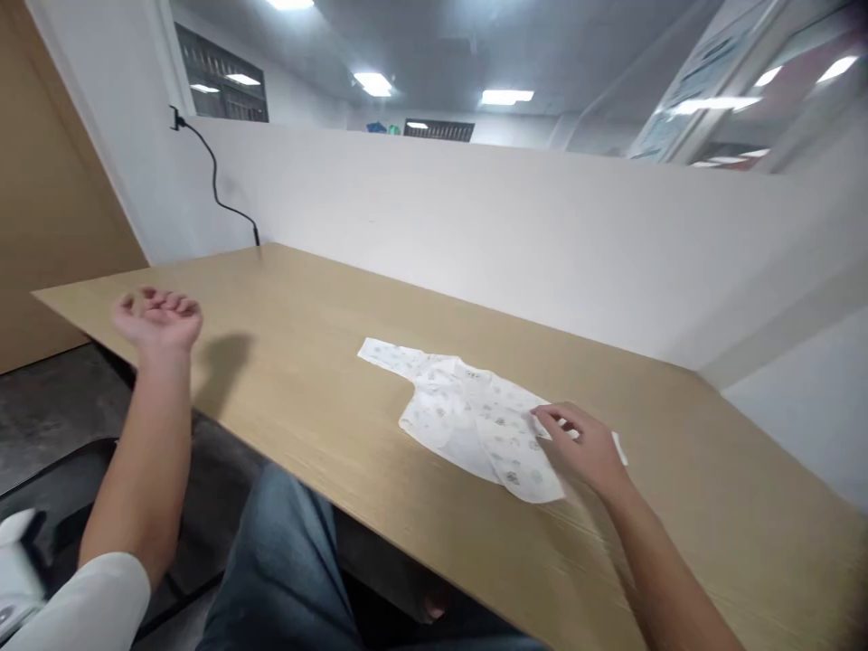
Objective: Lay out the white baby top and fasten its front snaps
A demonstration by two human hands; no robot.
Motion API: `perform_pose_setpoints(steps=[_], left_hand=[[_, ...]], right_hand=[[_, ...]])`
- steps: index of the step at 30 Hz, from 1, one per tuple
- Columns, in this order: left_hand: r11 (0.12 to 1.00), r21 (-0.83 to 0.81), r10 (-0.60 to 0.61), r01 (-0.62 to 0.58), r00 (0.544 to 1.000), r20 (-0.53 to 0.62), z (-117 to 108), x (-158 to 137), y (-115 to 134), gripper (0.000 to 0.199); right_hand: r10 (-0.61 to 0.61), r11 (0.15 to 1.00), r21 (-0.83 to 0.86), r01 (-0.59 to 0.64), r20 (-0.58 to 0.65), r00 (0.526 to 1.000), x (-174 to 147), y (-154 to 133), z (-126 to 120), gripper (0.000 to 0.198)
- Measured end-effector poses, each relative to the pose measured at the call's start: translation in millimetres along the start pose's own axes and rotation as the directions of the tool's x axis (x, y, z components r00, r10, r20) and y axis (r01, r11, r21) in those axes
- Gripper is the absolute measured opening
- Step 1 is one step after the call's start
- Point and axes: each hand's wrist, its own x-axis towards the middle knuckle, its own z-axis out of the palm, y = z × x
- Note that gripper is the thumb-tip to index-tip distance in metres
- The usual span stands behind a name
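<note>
White patterned top lies spread on the worktop, right of centre in the frame; the right hand is over its right side, fingers narrow, cannot tell if pinching; left hand raised at middle left, fingers loosely curled

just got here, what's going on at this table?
A person is handling a small white printed shirt, spread on the wooden table with both sleeves out. The right hand is at the sleeve on its own side; whether its fingers grip the cloth or just touch it, I can't tell. The left hand is raised near the table's edge, palm up and loosely curled, away from the shirt with nothing visible in it.
</note>
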Motion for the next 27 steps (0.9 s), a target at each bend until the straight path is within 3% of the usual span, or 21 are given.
perform_pose_setpoints(steps=[2, 4, 6, 7, 9, 10, 11, 14, 17, 20, 24, 27], left_hand=[[0.977, -0.179, -0.086, 0.115, 0.983, 0.161, 80.7, -15.8, 10.2, 0.053], [0.989, -0.105, -0.059, 0.105, 0.925, 0.376, 161.0, -51.3, 18.9, 0.054], [0.996, 0.075, -0.006, -0.052, 0.784, 0.621, 227.1, -97.3, 21.2, 0.057], [0.97, 0.132, 0.045, -0.204, 0.686, 0.726, 251.9, -120.6, 18.9, 0.055], [0.836, 0.155, 0.144, -0.527, 0.482, 0.864, 283.8, -161.1, 6.9, 0.054], [0.76, 0.184, 0.13, -0.623, 0.424, 0.896, 291.9, -176.6, -2.2, 0.056], [0.701, 0.233, 0.082, -0.674, 0.401, 0.913, 296.1, -188.5, -12.7, 0.058], [0.595, 0.355, -0.052, -0.722, 0.406, 0.913, 295.0, -204.5, -45.0, 0.062], [0.568, 0.385, -0.108, -0.727, 0.399, 0.911, 290.3, -203.4, -65.5, 0.071], [0.575, 0.388, -0.141, -0.721, 0.38, 0.914, 289.5, -200.5, -69.4, 0.076], [0.568, 0.338, -0.045, -0.751, 0.382, 0.923, 289.4, -203.7, -62.3, 0.07], [0.531, 0.282, 0.079, -0.799, 0.378, 0.922, 287.5, -208.5, -55.5, 0.057]], right_hand=[[0.054, 0.997, -0.046, -0.054, -0.008, 0.999, 2.0, 25.1, 1.2, 0.048], [0.074, 0.991, -0.113, -0.076, -0.024, 0.997, 2.4, 48.4, 5.7, 0.055], [0.087, 0.983, -0.159, -0.089, -0.021, 0.996, 1.3, 67.7, 12.2, 0.06], [0.103, 0.979, -0.178, -0.103, -0.009, 0.995, 0.4, 75.6, 15.8, 0.061], [0.154, 0.966, -0.215, -0.143, 0.037, 0.987, -1.3, 88.2, 22.4, 0.064], [0.183, 0.958, -0.236, -0.163, 0.064, 0.981, -1.8, 93.0, 25.0, 0.065], [0.208, 0.949, -0.26, -0.179, 0.088, 0.974, -2.2, 96.8, 26.9, 0.065], [0.273, 0.912, -0.349, -0.216, 0.123, 0.954, -1.9, 102.3, 28.7, 0.066], [0.334, 0.864, -0.435, -0.255, 0.114, 0.936, -1.6, 99.9, 26.6, 0.065], [0.376, 0.828, -0.482, -0.284, 0.103, 0.921, -2.3, 95.6, 24.9, 0.064], [0.357, 0.83, -0.479, -0.286, 0.061, 0.932, -2.2, 91.4, 21.8, 0.063], [0.143, 0.915, -0.373, -0.153, -0.055, 0.988, 0.3, 73.4, 15.6, 0.055]])
